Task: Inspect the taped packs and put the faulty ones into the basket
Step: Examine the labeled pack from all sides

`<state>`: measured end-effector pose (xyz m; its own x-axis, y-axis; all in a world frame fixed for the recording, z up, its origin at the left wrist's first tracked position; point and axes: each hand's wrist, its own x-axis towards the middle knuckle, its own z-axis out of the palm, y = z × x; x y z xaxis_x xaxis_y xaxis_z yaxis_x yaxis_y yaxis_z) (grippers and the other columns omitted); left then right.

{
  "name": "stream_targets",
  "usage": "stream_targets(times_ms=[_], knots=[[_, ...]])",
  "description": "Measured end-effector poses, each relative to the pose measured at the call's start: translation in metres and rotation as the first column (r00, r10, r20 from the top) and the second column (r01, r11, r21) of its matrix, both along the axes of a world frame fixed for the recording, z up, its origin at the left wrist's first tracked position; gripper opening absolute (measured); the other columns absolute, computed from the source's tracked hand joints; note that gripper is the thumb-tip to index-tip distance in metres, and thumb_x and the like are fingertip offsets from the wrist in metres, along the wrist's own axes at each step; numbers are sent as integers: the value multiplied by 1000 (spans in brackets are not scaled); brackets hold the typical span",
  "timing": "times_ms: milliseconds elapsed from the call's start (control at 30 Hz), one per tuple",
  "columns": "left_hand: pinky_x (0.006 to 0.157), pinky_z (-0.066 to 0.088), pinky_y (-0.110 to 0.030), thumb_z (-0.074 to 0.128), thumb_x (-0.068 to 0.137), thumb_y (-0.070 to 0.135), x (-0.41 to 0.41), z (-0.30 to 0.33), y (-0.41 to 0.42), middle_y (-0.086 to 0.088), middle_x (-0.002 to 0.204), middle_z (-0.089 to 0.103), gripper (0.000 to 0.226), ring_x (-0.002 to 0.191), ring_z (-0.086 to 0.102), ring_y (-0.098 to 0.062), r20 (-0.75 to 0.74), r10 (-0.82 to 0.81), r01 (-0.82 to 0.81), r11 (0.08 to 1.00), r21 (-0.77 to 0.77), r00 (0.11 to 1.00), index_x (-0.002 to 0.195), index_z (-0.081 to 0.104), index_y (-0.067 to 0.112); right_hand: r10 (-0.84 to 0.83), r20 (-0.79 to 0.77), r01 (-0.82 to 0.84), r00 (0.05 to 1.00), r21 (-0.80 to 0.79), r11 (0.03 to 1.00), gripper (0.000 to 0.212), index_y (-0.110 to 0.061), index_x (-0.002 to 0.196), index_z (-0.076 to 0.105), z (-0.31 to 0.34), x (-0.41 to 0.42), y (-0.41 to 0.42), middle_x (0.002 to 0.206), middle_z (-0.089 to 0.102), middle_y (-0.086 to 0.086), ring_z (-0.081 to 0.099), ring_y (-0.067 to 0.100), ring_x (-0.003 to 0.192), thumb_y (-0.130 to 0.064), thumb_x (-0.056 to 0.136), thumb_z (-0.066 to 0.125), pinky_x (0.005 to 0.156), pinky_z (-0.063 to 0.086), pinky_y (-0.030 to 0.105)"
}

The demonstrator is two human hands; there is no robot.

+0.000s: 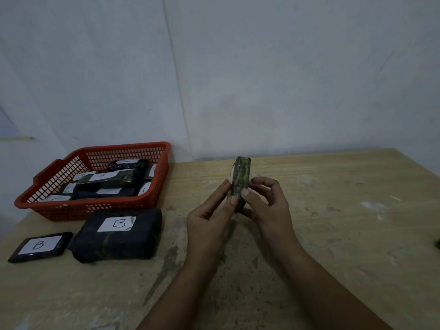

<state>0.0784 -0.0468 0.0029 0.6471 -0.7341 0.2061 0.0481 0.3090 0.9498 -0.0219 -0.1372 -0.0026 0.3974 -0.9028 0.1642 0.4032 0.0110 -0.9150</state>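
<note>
Head view, near to far. Two bare forearms reaching up from the lower edge over a scuffed wooden worktop (333, 222). Left hand (209, 220) and right hand (266, 206) meeting above the middle of the worktop, both grips narrow and closed on one taped pack (241, 179): thumbs pinching its near lower end, left fingers flat along its left face, right fingers curled behind its right side. Pack held upright and edge-on, greenish-dark tape facing the camera, a sliver of white label on its left face, lifted clear of the worktop. Off to the left, lying flat: a small flat pack labelled B (40, 246) near the edge, and just beside it a bulky black pack labelled B (119, 234). Beyond those, touching or nearly touching the bulky pack, a red plastic basket (95, 208) holding several dark labelled packs (112, 179) piled across one another. Behind everything, a pale grey wall (262, 79).
</note>
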Motion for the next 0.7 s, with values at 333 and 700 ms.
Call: stream_targets(times_ms=[333, 700], knots=[[96, 64, -35, 80, 86, 21, 9, 6, 0, -3, 115, 83, 61, 110, 80, -23, -91, -103, 109, 992, 63, 991, 145, 68, 13, 90, -54, -93, 995, -73, 993, 38, -15, 125, 66, 3, -2, -4, 127, 74, 4, 77, 24, 109, -14, 89, 78, 87, 66, 41], [84, 64, -25, 70, 89, 35, 6, 9, 2, 17, 110, 83, 61, 109, 78, -6, 22, -132, 129, 987, 99, 991, 147, 65, 20, 108, -87, -115, 990, -89, 989, 31, -19, 122, 64, 9, -2, -2, 116, 78, 10, 75, 31, 110, -8, 96, 77, 87, 65, 45]])
